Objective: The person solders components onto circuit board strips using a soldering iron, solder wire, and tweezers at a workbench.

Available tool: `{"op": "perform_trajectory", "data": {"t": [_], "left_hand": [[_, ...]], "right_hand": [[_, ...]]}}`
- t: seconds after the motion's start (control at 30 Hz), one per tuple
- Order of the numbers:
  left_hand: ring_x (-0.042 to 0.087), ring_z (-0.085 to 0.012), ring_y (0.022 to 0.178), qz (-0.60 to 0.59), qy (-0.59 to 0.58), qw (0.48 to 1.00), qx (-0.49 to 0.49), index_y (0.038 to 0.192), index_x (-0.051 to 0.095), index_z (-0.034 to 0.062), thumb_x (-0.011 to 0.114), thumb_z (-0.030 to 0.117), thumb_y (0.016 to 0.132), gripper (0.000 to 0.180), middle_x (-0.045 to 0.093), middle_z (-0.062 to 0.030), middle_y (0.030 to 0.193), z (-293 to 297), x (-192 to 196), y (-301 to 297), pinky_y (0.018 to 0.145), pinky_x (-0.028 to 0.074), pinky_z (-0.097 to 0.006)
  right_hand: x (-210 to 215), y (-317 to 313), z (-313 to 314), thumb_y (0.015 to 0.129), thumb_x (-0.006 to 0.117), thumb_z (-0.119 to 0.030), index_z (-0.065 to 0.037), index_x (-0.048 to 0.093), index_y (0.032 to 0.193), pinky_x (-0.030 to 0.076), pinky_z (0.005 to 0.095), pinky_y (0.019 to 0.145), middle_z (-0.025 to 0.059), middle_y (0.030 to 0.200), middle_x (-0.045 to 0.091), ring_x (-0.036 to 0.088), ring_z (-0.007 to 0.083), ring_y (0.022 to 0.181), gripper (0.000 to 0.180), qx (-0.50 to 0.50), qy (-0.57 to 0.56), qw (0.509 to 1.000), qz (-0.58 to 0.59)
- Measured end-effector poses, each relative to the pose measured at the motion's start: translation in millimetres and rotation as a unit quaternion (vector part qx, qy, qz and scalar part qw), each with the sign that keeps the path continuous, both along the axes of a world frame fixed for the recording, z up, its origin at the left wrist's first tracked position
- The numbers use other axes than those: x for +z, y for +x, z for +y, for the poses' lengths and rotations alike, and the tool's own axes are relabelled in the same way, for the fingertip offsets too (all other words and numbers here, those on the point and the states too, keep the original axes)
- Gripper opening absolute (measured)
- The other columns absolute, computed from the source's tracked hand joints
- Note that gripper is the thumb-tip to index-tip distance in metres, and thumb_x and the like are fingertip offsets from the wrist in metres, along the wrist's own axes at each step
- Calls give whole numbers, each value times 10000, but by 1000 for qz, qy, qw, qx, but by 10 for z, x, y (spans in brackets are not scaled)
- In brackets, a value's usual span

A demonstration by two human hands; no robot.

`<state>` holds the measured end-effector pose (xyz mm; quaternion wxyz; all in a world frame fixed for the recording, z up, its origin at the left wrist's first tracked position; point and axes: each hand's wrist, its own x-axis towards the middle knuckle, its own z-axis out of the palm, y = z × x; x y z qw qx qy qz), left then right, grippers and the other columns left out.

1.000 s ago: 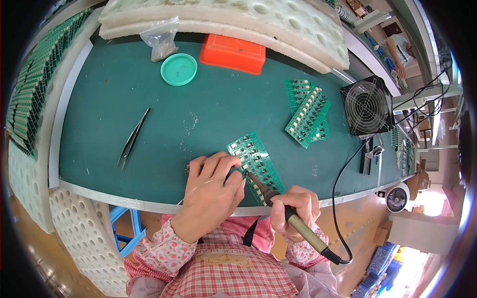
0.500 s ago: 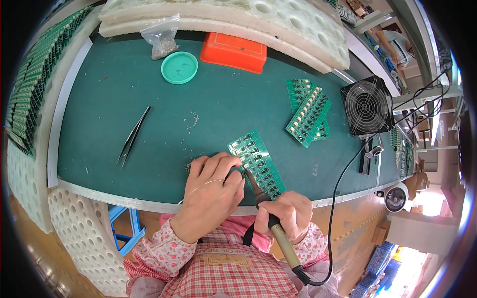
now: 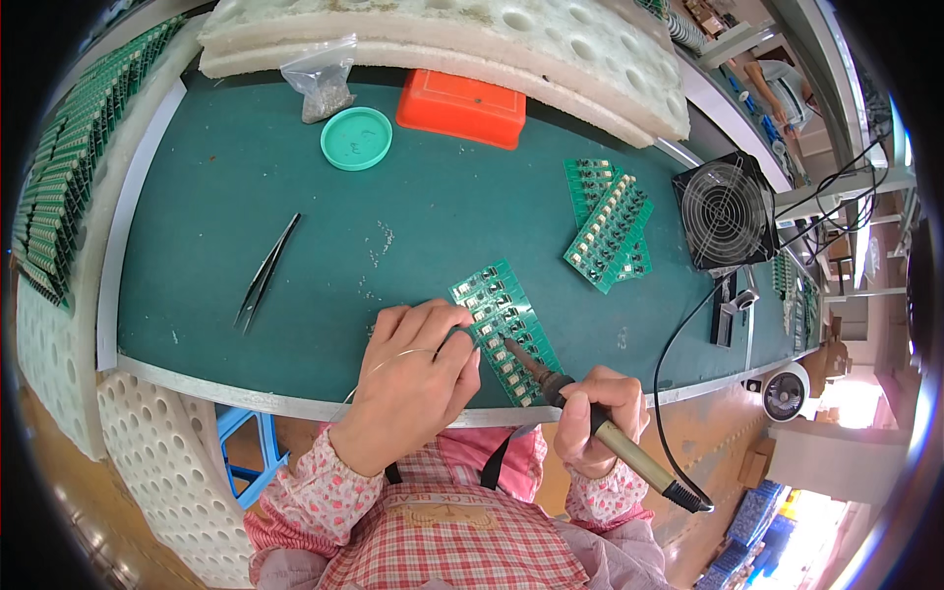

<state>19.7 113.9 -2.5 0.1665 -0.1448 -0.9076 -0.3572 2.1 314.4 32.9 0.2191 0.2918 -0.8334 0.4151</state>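
A green circuit board (image 3: 506, 329) with rows of pale and black components lies slanted near the table's front edge. My left hand (image 3: 413, 379) rests at its left side, fingers curled and fingertips by the board's edge. Thin solder wire (image 3: 401, 356) runs over the back of this hand into the closed fingers; its tip is hidden. My right hand (image 3: 602, 418) grips a soldering iron (image 3: 629, 454) by its olive handle. The iron's tip points left and meets or hovers just over the middle of the board; contact cannot be told.
Tweezers (image 3: 267, 273) lie at left, near scattered tiny parts (image 3: 380, 243). Behind are a green lid (image 3: 356, 139), a bag (image 3: 323, 88), a red box (image 3: 462, 106) and foam (image 3: 442, 44). Stacked boards (image 3: 610, 226) and a fan (image 3: 726, 214) stand right; the iron's cord (image 3: 661, 369) curves there.
My right hand has moved right with the soldering iron, whose tip has shifted from the board's left side toward its middle. The left hand has barely moved.
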Motion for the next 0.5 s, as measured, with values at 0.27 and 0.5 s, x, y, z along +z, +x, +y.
{"op": "perform_trajectory", "data": {"t": [0.27, 0.5], "left_hand": [[600, -265, 919, 5, -8, 999, 34, 789, 595, 31, 724, 68, 767, 136, 614, -65, 1047, 22, -36, -69, 811, 434, -404], [589, -252, 972, 0, -31, 999, 27, 854, 645, 19, 722, 81, 756, 139, 599, -75, 1058, 18, -51, -80, 843, 439, -394]], "right_hand": [[-30, -92, -72, 803, 729, -40, -40, 580, 855, 423, 302, 417, 20, 575, 573, 535, 170, 435, 158, 36, 9, 999, 2], [-30, -119, -127, 860, 656, -112, -40, 551, 861, 411, 316, 479, 60, 594, 592, 496, 182, 449, 127, 41, 34, 998, -12]]}}
